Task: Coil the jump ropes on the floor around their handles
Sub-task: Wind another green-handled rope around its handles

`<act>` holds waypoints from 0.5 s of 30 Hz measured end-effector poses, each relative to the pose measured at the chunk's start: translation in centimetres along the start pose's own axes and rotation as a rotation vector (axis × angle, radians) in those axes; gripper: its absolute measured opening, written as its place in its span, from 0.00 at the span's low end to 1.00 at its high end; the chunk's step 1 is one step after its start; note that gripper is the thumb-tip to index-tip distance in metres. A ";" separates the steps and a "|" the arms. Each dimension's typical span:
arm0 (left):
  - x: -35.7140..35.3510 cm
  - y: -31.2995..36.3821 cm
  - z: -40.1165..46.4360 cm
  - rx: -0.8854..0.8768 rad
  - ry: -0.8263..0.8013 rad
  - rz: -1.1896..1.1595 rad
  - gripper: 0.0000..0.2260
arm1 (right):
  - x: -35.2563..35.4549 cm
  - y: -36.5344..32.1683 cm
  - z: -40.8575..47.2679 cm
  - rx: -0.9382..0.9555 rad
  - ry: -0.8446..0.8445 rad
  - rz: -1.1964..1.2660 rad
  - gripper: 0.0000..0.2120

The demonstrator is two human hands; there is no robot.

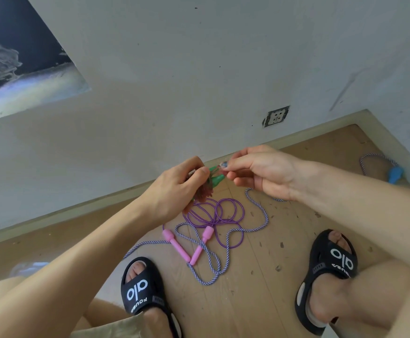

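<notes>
Green-handled rope (215, 176): up off the floor in both my hands, above the pink handles
Left hand (177, 189): curled round its coiled bundle
Right hand (260, 172): fingertips pinching the end by the green handles
Pink handles (184, 245): on the floor, purple rope (223, 215) looped just behind
Striped rope (213, 267): tangled around them, its blue handle (394, 174) far right by the wall

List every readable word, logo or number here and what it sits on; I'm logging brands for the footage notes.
"alo": large white letters on the strap of the black slide sandal on the left foot.
"alo": the same white letters on the black slide sandal on the right foot.
Small white word beneath each logo: too small and inverted to read reliably.
White wall socket: no legible marking.
</notes>
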State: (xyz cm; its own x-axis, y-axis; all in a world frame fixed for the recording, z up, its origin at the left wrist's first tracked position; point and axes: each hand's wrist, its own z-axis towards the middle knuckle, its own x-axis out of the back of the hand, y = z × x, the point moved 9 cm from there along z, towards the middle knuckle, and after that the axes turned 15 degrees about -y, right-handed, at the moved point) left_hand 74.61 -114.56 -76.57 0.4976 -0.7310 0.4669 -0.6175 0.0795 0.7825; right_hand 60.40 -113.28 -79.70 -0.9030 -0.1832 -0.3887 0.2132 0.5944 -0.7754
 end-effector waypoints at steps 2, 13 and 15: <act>0.0 0.0 0.0 0.003 0.006 -0.014 0.11 | -0.1 0.3 0.1 -0.001 0.012 -0.012 0.06; 0.4 -0.1 0.3 0.020 0.041 0.049 0.10 | -0.5 0.6 -0.2 -0.022 0.005 -0.008 0.05; 0.5 -0.1 0.3 0.015 0.059 0.101 0.10 | -0.6 0.6 -0.2 -0.029 0.003 -0.001 0.03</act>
State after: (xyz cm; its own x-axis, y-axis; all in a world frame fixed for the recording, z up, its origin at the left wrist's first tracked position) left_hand 74.75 -115.09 -76.53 0.4677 -0.6784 0.5667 -0.6747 0.1402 0.7247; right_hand 60.96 -112.62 -79.85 -0.9046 -0.1813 -0.3858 0.2008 0.6170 -0.7609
